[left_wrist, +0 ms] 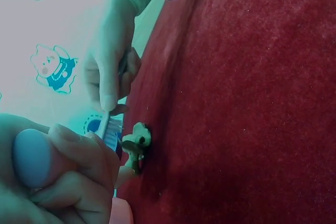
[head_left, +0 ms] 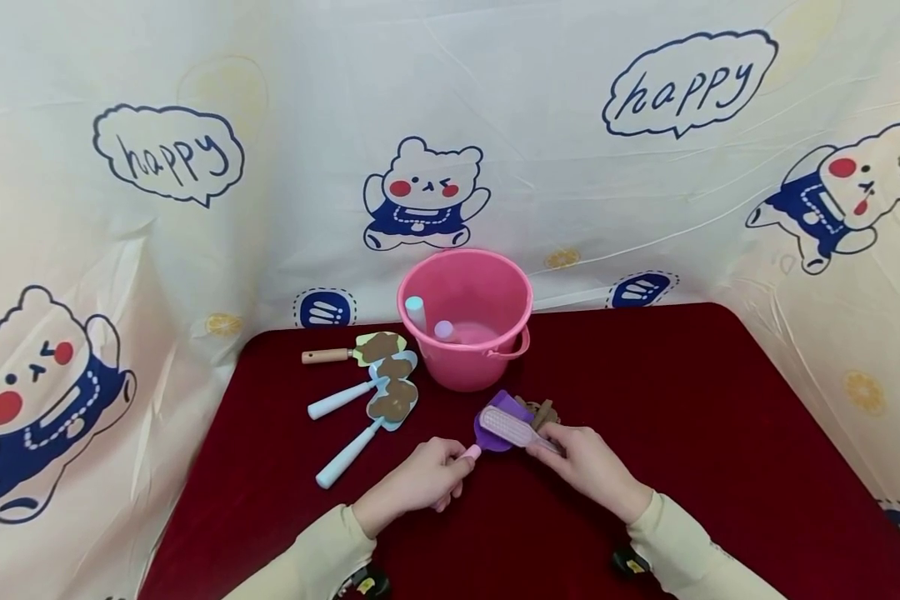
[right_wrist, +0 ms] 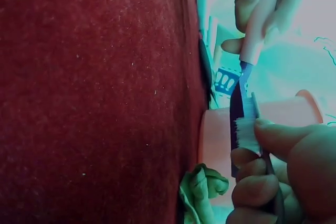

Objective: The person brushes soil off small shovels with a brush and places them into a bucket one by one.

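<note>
My left hand (head_left: 423, 481) grips the pink handle of a purple shovel (head_left: 497, 425); in the left wrist view the fingers of this hand (left_wrist: 65, 177) curl round the handle's end. My right hand (head_left: 596, 468) holds a pale pink brush (head_left: 506, 426) over the shovel's blade. Seen from the right wrist, the brush's white bristles (right_wrist: 245, 132) face the dark blade, with the right hand (right_wrist: 294, 166) round its handle. A brown crumpled piece (head_left: 546, 414) lies beside the blade on the right; part of it is hidden behind the brush and hand.
Behind the shovel stands a pink bucket (head_left: 467, 367) with a blue-ended and a purple-ended thing inside. To the left, a wooden-handled green shovel (head_left: 327, 356) and two blue-handled shovels (head_left: 347, 457) (head_left: 340, 401) bear brown pieces. A printed curtain (head_left: 532, 192) hangs behind the red table (head_left: 720, 433).
</note>
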`<state>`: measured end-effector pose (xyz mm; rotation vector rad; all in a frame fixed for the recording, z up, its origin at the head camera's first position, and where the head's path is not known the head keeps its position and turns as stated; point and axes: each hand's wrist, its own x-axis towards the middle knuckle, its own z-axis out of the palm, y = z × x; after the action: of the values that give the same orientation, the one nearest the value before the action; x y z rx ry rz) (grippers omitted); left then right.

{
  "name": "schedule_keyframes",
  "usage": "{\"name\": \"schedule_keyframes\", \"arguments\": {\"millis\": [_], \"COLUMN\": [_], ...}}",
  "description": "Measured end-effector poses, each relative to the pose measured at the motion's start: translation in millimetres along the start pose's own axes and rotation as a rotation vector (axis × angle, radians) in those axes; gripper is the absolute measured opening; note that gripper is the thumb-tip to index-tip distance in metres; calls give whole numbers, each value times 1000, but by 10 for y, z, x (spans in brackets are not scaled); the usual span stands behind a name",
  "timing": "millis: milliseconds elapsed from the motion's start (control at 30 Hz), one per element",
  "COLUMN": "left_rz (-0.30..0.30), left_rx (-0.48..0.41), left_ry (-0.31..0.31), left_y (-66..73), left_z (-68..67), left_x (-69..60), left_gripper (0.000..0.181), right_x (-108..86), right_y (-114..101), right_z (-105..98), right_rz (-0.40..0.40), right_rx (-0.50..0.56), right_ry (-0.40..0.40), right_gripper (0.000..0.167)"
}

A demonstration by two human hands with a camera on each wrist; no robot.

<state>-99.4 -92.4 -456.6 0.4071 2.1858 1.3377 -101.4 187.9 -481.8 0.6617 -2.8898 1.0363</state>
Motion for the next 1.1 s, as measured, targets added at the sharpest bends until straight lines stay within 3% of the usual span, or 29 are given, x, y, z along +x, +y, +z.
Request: {"name": "schedule_keyframes", "arguments": {"millis": [267,400,567,733,867,1100], "left_rz": [-1,-15,13,25,33,59], "left_rx": [-20,-41,-51,-53,-56,-67], "left_ry": [-2,-16,-1,12,9,8], "left_y": [22,16,11,3,1,35], "left_z": [14,23,30,26,37,34], "left_x": [-35,-48,-32,-15,-9,-8], "left_gripper": [45,47,49,49,50,50], "right_x": [6,-10,5,13,-17,-26], "right_y": [48,98,176,190,184,151], "right_z": [-26,-57,-148,-173,-136,-77], "right_rz": [96,149,244,297,324,290], "right_rx": [-33,-42,17,83,133,208], "right_ry": [111,138,144,96,6,-101], "right_gripper": [18,17,19,21,19,32]}}
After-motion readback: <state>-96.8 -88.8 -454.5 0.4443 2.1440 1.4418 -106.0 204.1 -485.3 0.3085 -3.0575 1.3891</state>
